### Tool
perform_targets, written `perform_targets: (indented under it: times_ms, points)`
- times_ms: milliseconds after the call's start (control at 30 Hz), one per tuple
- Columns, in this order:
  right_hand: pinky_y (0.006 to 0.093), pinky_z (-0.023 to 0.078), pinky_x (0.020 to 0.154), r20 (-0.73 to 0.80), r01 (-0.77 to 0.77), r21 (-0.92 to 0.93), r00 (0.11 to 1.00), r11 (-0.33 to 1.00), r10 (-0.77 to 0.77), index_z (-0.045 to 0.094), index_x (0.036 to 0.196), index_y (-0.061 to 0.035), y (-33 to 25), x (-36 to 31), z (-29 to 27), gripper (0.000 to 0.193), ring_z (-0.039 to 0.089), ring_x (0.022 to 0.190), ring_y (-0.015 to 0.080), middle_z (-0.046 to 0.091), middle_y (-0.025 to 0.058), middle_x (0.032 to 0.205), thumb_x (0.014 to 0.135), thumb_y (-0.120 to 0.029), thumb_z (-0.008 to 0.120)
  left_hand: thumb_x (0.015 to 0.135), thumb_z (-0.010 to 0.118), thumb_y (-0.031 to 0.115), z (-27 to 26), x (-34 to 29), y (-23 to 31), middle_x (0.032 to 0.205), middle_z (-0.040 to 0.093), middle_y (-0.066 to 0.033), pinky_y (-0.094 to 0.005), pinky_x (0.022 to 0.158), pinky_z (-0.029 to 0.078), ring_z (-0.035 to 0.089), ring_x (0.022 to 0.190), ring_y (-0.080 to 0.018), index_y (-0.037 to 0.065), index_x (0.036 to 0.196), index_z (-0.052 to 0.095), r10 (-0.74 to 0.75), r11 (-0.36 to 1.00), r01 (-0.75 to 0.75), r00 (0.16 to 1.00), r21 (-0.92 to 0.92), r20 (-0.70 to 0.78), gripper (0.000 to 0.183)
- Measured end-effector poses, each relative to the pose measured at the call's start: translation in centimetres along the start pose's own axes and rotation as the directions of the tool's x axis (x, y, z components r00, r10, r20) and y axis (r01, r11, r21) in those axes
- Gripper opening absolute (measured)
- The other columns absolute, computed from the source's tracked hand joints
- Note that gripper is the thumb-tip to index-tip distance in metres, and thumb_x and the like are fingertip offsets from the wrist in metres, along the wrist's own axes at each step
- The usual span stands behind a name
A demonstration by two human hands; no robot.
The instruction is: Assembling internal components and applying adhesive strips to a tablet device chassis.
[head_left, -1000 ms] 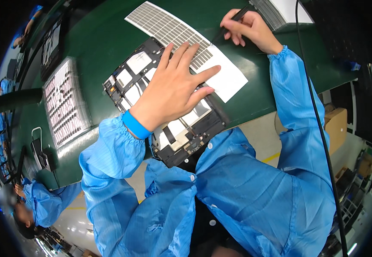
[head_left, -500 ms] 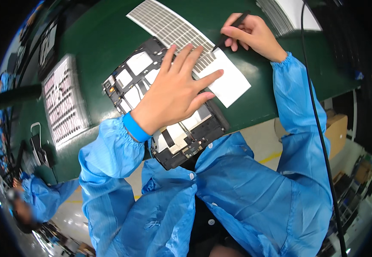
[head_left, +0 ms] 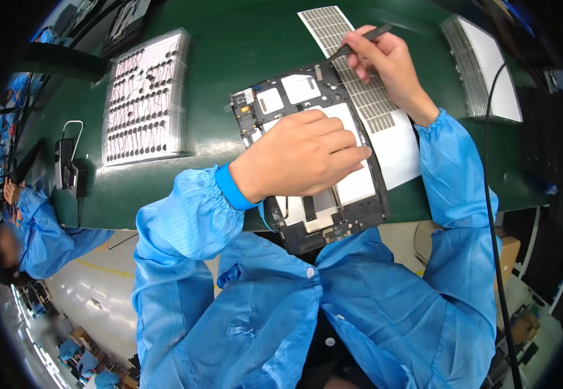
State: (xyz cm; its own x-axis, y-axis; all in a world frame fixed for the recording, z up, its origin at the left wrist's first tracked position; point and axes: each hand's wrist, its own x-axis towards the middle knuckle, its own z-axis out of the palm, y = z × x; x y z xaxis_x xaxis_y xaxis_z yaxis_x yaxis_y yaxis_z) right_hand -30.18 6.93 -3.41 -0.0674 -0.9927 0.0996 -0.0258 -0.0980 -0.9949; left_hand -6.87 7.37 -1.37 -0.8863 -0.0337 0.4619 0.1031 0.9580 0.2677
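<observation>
My right hand (head_left: 385, 71) pinches black tweezers (head_left: 373, 34). Their tip reaches the far edge of an opened tablet-like device (head_left: 301, 243), close to a small pale strip (head_left: 318, 72) on its black frame. White panels, cables and small boards show inside the device. Above its middle is my left hand (head_left: 310, 155), fingers curled in, a blue band at the wrist. Its fingertips are partly hidden, and I cannot see whether anything is between them. A white sheet with rows of grey rectangular stickers (head_left: 379, 107) lies beside the device, partly under my right hand.
At the left lies a clear tray (head_left: 145, 97) of small black round parts with thin wires. Black clip-like devices (head_left: 71, 165) stand nearer. A stack of white sheets and clear trays (head_left: 485, 68) sits at the right, near a hanging black cable (head_left: 489, 149). Another person (head_left: 51, 223) works far left.
My left hand has lifted from the sticker sheet and curled over the device. The tweezers have moved from the sheet to the device's far edge. The view has shifted.
</observation>
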Motion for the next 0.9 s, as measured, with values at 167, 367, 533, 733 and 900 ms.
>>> perform_targets:
  times_ms: [167, 367, 533, 733, 900]
  points:
    - [0.0178, 0.041, 0.049, 0.041, -0.003, 0.007, 0.999, 1.000, 0.003, 0.068, 0.100, -0.0039, 1.3, 0.0, -0.3, 0.027, 0.058, 0.059, 0.0031, 0.069, 0.0025, 0.077, 0.097, -0.031, 0.068, 0.082, 0.074, 0.015, -1.6, -1.0, -1.0, 0.070, 0.057, 0.0003, -0.0332, 0.055, 0.042, 0.055, 0.062, -0.0190, 0.012, 0.101, 0.073, -0.005, 1.000, 0.003, 0.997, -0.020, -0.080, 0.020]
    - [0.0183, 0.040, 0.048, 0.079, -0.033, -0.022, 0.996, 0.999, 0.035, 0.068, 0.099, -0.0028, 1.3, 0.4, 0.1, 0.027, 0.059, 0.059, 0.0041, 0.069, 0.0039, 0.077, 0.098, -0.030, 0.067, 0.084, 0.073, 0.015, -1.3, -2.0, -2.1, 0.068, 0.061, -0.0024, -0.0333, 0.056, 0.043, 0.056, 0.060, -0.0205, 0.011, 0.099, 0.074, -0.067, 0.991, 0.057, 0.995, -0.119, -0.076, 0.015]
    - [0.0183, 0.040, 0.048, 0.076, -0.032, -0.062, 0.996, 0.998, 0.037, 0.067, 0.100, -0.0026, 1.0, 0.3, 0.6, 0.025, 0.059, 0.058, 0.0046, 0.068, 0.0038, 0.076, 0.100, -0.028, 0.065, 0.086, 0.071, 0.014, -0.5, -2.4, -1.8, 0.066, 0.061, -0.0023, -0.0335, 0.056, 0.044, 0.057, 0.059, -0.0209, 0.011, 0.097, 0.075, -0.123, 0.983, 0.110, 0.989, -0.148, -0.079, 0.012]
    - [0.0183, 0.043, 0.049, 0.031, -0.053, -0.067, 0.998, 0.996, 0.055, 0.066, 0.101, -0.0019, 2.3, 0.2, -0.4, 0.024, 0.061, 0.060, 0.0056, 0.067, 0.0038, 0.076, 0.100, -0.026, 0.063, 0.087, 0.069, 0.011, -1.8, -1.9, -3.3, 0.064, 0.061, -0.0020, -0.0331, 0.055, 0.042, 0.056, 0.057, -0.0197, 0.011, 0.095, 0.076, -0.195, 0.978, 0.205, 0.967, 0.048, -0.162, 0.010]
    - [0.0190, 0.043, 0.049, 0.052, -0.042, -0.098, 0.997, 0.994, 0.048, 0.066, 0.099, -0.0022, 1.8, 0.2, 0.0, 0.024, 0.060, 0.059, 0.0060, 0.066, 0.0031, 0.074, 0.100, -0.026, 0.063, 0.087, 0.070, 0.015, -1.6, -1.9, -3.4, 0.071, 0.067, -0.0011, -0.0330, 0.057, 0.043, 0.058, 0.062, -0.0190, 0.013, 0.092, 0.075, -0.334, 0.932, 0.355, 0.920, 0.076, -0.203, 0.008]
